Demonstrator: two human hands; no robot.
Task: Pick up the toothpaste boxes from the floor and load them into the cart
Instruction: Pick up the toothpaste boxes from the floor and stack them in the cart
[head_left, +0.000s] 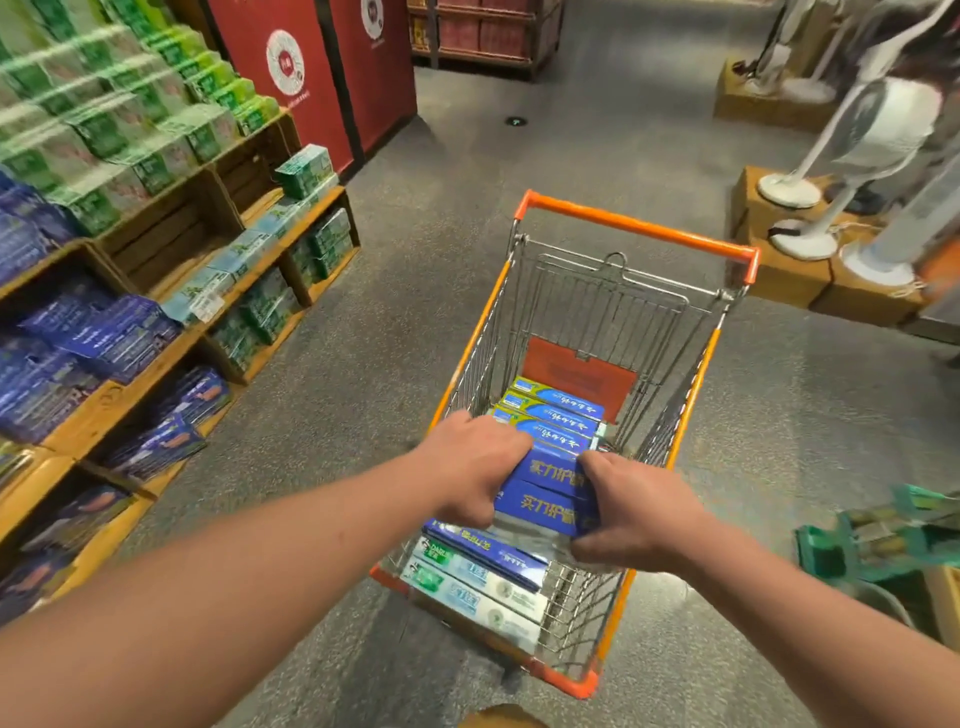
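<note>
- While it stands on the grey floor (571, 145) beside wooden shelves (171, 244), the wire cart (639, 227) already carries toothpaste boxes (483, 592) lying flat.
- Two blue boxes (550, 491) hover over the basket.
- Left hand (470, 467) and right hand (636, 512) grip their opposite ends.

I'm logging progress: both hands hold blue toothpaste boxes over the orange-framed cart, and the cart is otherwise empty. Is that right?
Not empty. The head view shows the cart already holds blue-and-yellow boxes at its far end and white-and-green boxes nearer the person. The rest stands: left hand and right hand both grip the blue boxes over it.
</note>
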